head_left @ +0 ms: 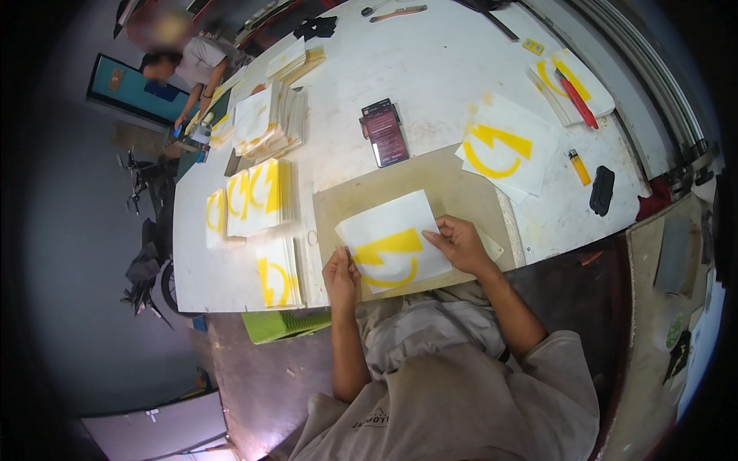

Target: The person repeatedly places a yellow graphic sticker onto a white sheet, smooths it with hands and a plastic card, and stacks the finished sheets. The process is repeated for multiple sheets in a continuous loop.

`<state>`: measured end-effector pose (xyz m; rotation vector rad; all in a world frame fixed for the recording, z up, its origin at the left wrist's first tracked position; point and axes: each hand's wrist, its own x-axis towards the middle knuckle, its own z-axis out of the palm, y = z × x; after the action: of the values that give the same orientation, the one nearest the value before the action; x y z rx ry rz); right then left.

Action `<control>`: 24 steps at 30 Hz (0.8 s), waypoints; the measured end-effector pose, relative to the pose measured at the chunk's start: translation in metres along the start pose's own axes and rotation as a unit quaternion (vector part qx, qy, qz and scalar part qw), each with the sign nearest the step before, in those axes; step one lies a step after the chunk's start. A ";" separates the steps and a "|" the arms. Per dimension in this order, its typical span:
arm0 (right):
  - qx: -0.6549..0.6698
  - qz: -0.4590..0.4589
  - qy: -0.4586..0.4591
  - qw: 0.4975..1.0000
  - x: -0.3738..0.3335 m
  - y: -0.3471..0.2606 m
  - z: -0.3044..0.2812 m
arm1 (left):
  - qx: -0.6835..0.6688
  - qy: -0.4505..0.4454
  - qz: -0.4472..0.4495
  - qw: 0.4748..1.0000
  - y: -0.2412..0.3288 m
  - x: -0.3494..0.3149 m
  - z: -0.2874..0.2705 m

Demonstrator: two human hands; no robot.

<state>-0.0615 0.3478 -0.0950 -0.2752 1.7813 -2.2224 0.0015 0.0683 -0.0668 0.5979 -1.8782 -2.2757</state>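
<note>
Between my two hands is a white sheet (392, 216) with a yellow lightning-like shape and a curved yellow band on it. My left hand (341, 275) pinches its left edge, and my right hand (458, 241) grips the right edge between thumb and fingers. Beneath the sheet lies a tan board (369, 178) at the table's near edge. A pale corner piece (490, 247) pokes out beside my right wrist. Just past the board, to the right, several loose white sheets (500, 154) with the same yellow print are spread out.
Stacks of printed sheets (261, 196) stand on the left of the white table (338, 92). A phone (384, 134) lies mid-table. At right are a red cutter knife (576, 100) on a stack, a yellow lighter (579, 167) and a black case (603, 191). Another person (204, 65) works far left.
</note>
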 end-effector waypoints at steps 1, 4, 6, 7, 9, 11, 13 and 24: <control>0.004 -0.008 0.005 1.000 0.001 0.001 0.000 | -0.039 -0.005 -0.022 0.999 -0.002 -0.002 0.003; 0.020 0.002 0.009 1.000 -0.001 0.002 -0.002 | -0.042 -0.026 -0.039 0.998 0.012 -0.016 0.042; 0.051 0.039 -0.003 0.998 0.002 -0.005 -0.003 | 0.015 -0.063 -0.048 0.997 0.013 -0.016 0.037; 0.058 0.062 -0.015 0.996 0.004 -0.011 -0.004 | 0.011 -0.064 -0.073 0.995 0.014 -0.014 0.035; 0.072 0.107 -0.033 0.991 0.007 -0.022 -0.007 | 0.005 -0.073 -0.126 0.989 0.017 -0.009 0.034; 0.060 0.125 -0.020 0.990 0.013 -0.028 -0.001 | -0.023 -0.083 -0.139 0.986 0.026 -0.004 0.035; 0.062 0.140 -0.008 0.988 0.017 -0.031 0.001 | -0.057 -0.122 -0.126 0.983 0.024 0.005 0.027; -0.446 -0.160 0.124 0.872 -0.049 -0.043 -0.006 | -0.129 -0.107 -0.153 0.974 0.033 0.046 0.028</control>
<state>-0.0214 0.3778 -0.0532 -0.5058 3.0074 -1.4627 -0.0560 0.0712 -0.0406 0.6637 -1.6245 -2.8267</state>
